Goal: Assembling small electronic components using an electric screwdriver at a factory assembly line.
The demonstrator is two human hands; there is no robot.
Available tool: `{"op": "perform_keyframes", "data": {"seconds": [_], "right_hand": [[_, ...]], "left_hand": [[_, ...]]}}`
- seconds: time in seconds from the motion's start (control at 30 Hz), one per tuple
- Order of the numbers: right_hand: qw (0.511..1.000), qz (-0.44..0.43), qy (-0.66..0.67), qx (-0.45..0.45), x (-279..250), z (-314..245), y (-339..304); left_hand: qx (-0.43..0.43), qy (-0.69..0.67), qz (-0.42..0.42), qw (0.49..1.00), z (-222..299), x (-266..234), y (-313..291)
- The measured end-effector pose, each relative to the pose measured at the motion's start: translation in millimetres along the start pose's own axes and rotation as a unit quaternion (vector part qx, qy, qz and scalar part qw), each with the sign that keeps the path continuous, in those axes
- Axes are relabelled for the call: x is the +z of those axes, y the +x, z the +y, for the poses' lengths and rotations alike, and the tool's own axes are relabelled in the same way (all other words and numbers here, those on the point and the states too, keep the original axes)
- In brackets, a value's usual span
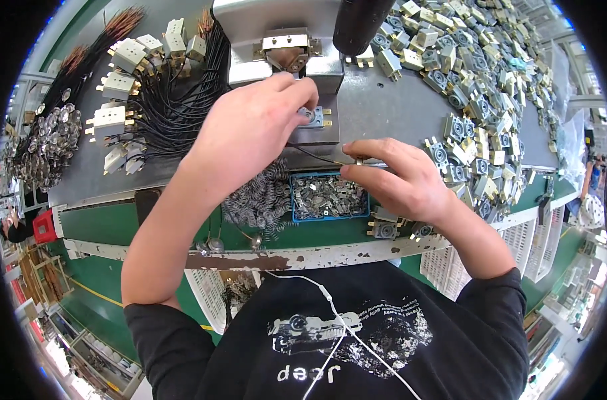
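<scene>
My left hand (pixel 253 120) is closed, its fingertips on a small grey block with brass tabs (pixel 315 117). That block lies on the metal ledge of a press (pixel 327 72), and the fingers cover part of it. To the right, my right hand (pixel 403 179) pinches a small metal end piece (pixel 360 160) between thumb and forefinger. A thin black wire (pixel 315 156) runs from that piece toward the left hand. Just below the wire sits a blue tray (pixel 292 200) of small flat metal parts.
Left of the press lie white blocks (pixel 117 85) on bundled black wires (pixel 177 110), and metal discs (pixel 50 143) beyond. Loose springs (pixel 258 200) are heaped beside the tray. A large pile of grey and white blocks (pixel 473 100) covers the right side. A dark cylinder (pixel 362 25) hangs above.
</scene>
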State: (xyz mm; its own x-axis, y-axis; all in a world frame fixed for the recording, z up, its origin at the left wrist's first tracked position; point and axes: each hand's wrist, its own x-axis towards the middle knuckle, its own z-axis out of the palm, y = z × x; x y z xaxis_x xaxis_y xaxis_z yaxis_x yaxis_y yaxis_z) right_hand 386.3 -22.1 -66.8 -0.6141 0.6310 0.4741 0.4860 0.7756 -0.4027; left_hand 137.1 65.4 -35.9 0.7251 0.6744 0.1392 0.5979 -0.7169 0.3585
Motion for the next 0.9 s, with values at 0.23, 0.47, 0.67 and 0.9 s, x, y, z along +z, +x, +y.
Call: {"op": "perform_keyframes", "data": {"seconds": [0.23, 0.47, 0.67, 0.9], "right_hand": [[0.994, -0.014, 0.084, 0.076, -5, 0, 20], [0.827, -0.066, 0.444, 0.338, 2, 4, 31], [0.708, -0.059, 0.601, 0.366, 10, 4, 40], [0.675, -0.055, 0.630, 0.380, 13, 4, 44]], "left_hand": [[0.099, -0.116, -0.026, 0.988, -15, -14, -28], [0.068, -0.120, 0.005, 0.990, -18, -24, -40], [0.084, -0.111, 0.017, 0.990, -24, -34, -41], [0.093, -0.102, 0.025, 0.990, -26, -36, -42]]}}
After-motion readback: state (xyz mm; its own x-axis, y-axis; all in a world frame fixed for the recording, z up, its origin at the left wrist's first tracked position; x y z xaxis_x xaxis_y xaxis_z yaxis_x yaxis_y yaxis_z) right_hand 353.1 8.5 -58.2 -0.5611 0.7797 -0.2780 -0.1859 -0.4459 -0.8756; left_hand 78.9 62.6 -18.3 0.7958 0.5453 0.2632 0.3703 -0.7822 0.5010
